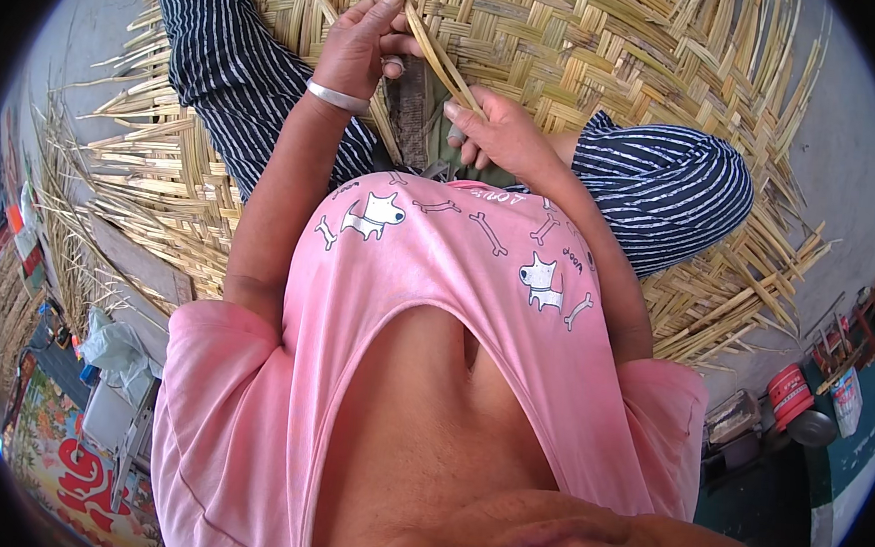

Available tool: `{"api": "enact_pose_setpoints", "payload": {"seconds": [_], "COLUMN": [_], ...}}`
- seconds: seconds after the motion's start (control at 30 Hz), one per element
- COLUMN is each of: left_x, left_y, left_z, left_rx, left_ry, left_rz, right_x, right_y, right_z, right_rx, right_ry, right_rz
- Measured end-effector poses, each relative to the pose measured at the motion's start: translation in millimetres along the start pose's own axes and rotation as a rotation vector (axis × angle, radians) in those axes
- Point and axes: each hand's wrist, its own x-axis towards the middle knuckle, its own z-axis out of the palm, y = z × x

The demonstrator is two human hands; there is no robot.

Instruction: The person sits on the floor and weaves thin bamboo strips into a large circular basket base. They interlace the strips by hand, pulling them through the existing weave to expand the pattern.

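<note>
A long, pale split reed strip [429, 50] slants from the top edge down toward my lap. My left hand [363, 46] pinches its upper part between thumb and fingers; a silver bangle circles that wrist. Lower and to the right, my right hand [506, 135] grips the strip's near end, thumb on top and fingers curled under. Both hands are above a large woven reed mat [612, 44], on which I sit with my knees apart. Some of the strip's length runs out of view at the top.
Loose reed ends [152, 196] stick out ragged along the mat's left and right edges. Grey concrete floor [852, 128] surrounds it. At the lower left are a plastic bag [117, 349] and a patterned cloth; at the lower right, a red container [793, 398] and small household items.
</note>
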Motion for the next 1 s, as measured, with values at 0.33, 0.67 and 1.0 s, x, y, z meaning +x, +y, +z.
{"api": "enact_pose_setpoints", "payload": {"seconds": [0.33, 0.67, 1.0], "left_x": [2, 7, 11], "left_y": [0, -4, -7], "left_z": [-4, -15, -17], "left_rx": [-0.043, -0.099, -0.110], "left_ry": [0.021, 0.010, 0.001], "left_rz": [-0.039, -0.054, -0.060], "right_x": [2, 2, 4], "right_y": [4, 1, 2], "right_z": [-1, -1, -1], "right_rx": [0.021, 0.036, 0.020], "right_ry": [0.012, 0.013, 0.016], "right_rz": [0.010, 0.038, 0.032]}}
